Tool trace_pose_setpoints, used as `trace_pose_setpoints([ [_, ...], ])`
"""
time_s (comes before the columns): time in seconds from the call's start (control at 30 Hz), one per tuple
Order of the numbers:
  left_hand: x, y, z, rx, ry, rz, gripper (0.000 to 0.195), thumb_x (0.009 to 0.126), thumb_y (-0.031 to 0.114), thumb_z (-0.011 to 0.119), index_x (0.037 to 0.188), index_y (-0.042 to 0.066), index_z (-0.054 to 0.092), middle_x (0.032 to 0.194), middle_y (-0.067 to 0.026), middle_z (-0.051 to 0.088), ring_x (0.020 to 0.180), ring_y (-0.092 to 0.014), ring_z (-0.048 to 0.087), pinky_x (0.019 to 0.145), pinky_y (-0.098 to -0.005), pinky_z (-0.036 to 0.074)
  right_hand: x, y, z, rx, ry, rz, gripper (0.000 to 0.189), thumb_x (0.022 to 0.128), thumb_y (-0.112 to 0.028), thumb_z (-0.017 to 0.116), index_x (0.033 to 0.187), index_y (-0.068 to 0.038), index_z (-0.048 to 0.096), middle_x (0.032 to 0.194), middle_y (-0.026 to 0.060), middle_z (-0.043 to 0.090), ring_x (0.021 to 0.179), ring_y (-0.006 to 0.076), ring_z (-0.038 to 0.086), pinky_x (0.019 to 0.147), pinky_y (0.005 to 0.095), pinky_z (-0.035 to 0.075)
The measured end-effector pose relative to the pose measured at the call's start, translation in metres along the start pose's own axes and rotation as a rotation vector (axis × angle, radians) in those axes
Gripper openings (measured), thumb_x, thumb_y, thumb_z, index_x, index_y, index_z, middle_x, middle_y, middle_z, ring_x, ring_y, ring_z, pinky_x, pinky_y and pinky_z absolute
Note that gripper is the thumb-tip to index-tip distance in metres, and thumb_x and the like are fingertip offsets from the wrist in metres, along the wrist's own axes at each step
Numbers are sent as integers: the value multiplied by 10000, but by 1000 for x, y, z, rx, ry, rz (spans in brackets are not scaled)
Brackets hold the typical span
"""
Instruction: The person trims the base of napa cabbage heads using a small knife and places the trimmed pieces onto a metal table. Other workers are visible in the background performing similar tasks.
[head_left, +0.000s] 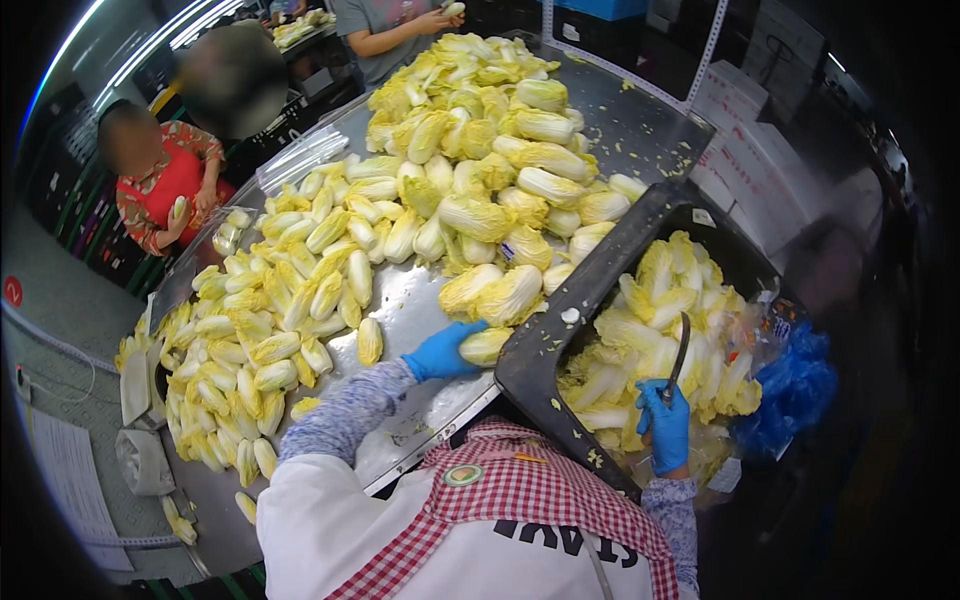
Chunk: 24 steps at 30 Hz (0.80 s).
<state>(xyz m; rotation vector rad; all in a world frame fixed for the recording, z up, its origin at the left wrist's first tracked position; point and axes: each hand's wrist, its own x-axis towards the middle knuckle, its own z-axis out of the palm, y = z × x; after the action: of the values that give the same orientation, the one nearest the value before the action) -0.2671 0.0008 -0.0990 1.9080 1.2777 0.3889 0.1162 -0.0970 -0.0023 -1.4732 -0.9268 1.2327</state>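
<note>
My left hand (444, 352), in a blue glove, grips a small napa cabbage (486, 347) at the table's edge, beside the black bin. In my right hand (666, 429), also gloved in blue, is a knife with a curved blade (680, 352), held upright over the bin. Cut cabbage leaves (660, 300) fill the bin under it. Larger napa cabbages (511, 294) lie just beyond my left hand. One small trimmed cabbage (370, 341) lies by itself to the left of that hand.
The metal table (405, 292) bears a big heap of small cabbages (255, 337) at left and larger ones behind. The black bin's rim (536, 349) overlaps the table at right. Blue plastic (787, 390) hangs at the bin's far side. A person (169, 180) and another person (390, 37) stand across the table.
</note>
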Motion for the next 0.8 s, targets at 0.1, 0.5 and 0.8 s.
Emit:
trace_pose_setpoints([
  [0.1,-7,40,-49,-105,28,21,719,646,252,793,1270,62,490,1189,-176,531,1090,-318,540,962,-373,420,1,0,-2,4,2,25,163,911,-203,615,949,-45,600,707,22,582,421,68,448,376,218,353],
  [0.5,60,267,-43,34,-314,138,591,784,463,701,1173,56,521,1072,-148,630,990,-258,614,830,-370,482,-5,-53,18,-275,-51,-752,602,768,-139,768,1287,-32,483,1224,96,523,951,154,571,784,304,496],
  [0.8,120,250,66,-749,-792,274,749,867,306,662,1438,21,270,1431,-139,362,1319,-233,348,1110,-355,253,-8,-26,-47,79,39,-148,448,849,-217,689,1221,-53,501,955,32,590,748,91,588,523,228,508],
])
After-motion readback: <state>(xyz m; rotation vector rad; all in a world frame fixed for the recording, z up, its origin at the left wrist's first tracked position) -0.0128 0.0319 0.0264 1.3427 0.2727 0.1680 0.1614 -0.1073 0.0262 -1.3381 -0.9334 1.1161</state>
